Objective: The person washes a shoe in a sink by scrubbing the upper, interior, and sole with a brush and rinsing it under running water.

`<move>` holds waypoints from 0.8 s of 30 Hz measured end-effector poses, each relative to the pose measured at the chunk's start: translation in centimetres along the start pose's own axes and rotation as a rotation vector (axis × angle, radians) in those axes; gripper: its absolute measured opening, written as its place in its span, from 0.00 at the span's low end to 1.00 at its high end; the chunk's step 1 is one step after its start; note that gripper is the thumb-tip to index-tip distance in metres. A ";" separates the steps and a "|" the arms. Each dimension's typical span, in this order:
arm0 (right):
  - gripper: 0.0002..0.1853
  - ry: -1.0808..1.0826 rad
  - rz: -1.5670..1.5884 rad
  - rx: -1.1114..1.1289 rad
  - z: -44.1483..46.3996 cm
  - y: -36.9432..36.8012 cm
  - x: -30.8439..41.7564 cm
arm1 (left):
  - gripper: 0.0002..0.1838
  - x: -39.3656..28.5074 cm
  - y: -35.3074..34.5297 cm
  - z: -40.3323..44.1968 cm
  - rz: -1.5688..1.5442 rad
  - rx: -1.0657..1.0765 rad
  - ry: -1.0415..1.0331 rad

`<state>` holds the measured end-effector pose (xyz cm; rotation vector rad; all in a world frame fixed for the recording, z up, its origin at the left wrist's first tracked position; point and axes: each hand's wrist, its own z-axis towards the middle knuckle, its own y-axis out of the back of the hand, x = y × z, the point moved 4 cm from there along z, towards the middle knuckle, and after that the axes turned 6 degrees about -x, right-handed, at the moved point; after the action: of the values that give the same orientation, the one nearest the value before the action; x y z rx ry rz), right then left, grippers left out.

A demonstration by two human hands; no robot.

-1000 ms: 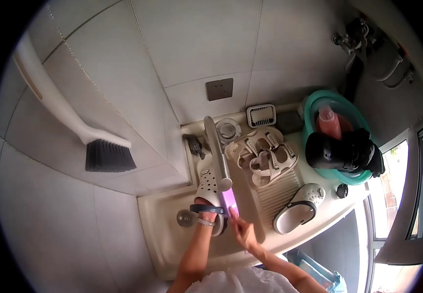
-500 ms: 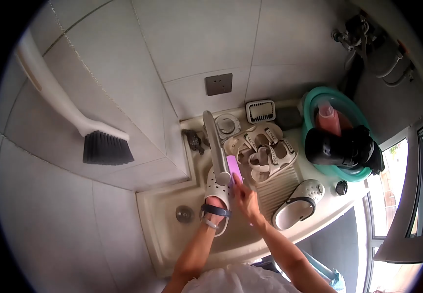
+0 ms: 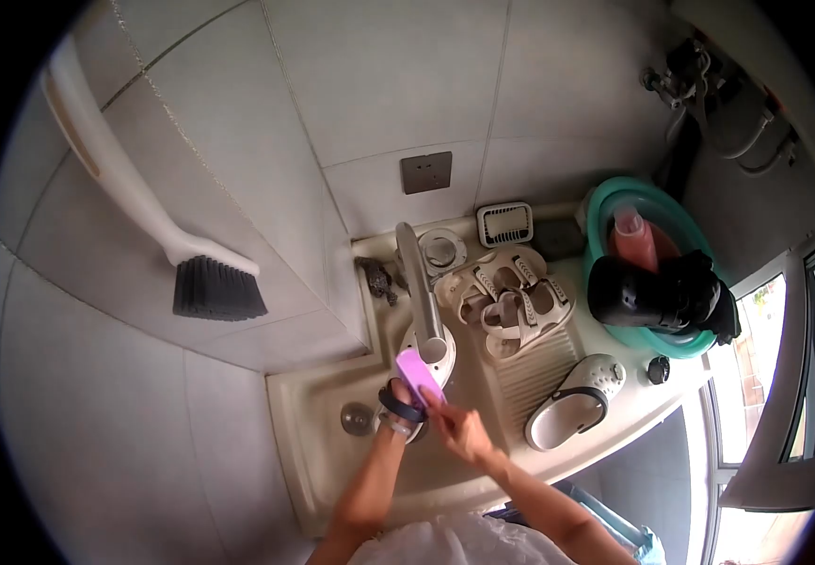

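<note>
Over the sink [image 3: 309,452], a white clog [image 3: 439,356] with a dark heel strap is held under the tap [image 3: 419,282]. My left hand [image 3: 400,399] is pushed into its opening, with the strap across the wrist side; most fingers are hidden inside. In my right hand [image 3: 462,433] is a pink-purple scrubbing brush [image 3: 417,373], gripped by its near end. The brush lies against or just above the clog near my left hand; its bristles are not visible.
A second clog [image 3: 577,403] rests on the ribbed drainboard [image 3: 532,384], beside a pair of beige sandals [image 3: 511,306]. A teal basin [image 3: 605,200] holds a pink bottle [image 3: 635,240] and a black item [image 3: 652,287]. A large-looking brush [image 3: 215,282] hangs close at left.
The pink-purple brush has moved left and nearer to me, from the clog's right side to over its opening. The clog has tilted and shifted slightly.
</note>
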<state>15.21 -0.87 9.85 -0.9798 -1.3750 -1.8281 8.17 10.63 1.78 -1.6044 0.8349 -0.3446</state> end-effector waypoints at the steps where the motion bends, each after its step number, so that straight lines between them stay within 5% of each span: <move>1: 0.21 0.012 -0.069 0.014 1.2 0.3 -1.6 | 0.18 0.7 0.3 0.0 0.023 -0.122 -0.028; 3: 0.21 -0.147 -0.124 -0.012 3.3 1.7 -1.6 | 0.18 2.2 0.9 -0.1 0.078 -0.371 -0.073; 4: 0.21 -0.226 -0.150 -0.023 4.3 2.4 -1.6 | 0.19 2.3 2.0 0.0 0.024 -0.375 -0.085; 8: 0.20 0.100 0.037 -0.107 1.7 1.2 0.2 | 0.20 1.8 10.5 -0.9 0.202 -0.357 -0.082; 10: 0.19 -0.098 -0.041 0.028 1.9 1.8 0.1 | 0.20 2.3 10.4 -2.4 0.229 -0.364 -0.029; 15: 0.16 -0.171 -0.073 0.018 2.5 2.4 -1.3 | 0.20 2.8 9.9 -2.6 0.265 -0.358 -0.004; 19: 0.18 0.189 0.046 -0.132 0.5 1.6 0.4 | 0.21 1.8 9.8 -2.4 0.265 -0.336 -0.002; 21: 0.18 -0.071 -0.020 -0.036 1.1 1.8 -0.9 | 0.21 1.9 9.8 -2.4 0.267 -0.333 -0.002; 24: 0.18 -0.186 -0.034 -0.016 1.4 1.9 -1.0 | 0.21 1.8 9.8 -2.2 0.268 -0.336 -0.016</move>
<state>17.58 0.08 10.21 -1.1657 -1.4965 -1.8122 4.87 7.70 -7.48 -1.7706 1.1250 0.0017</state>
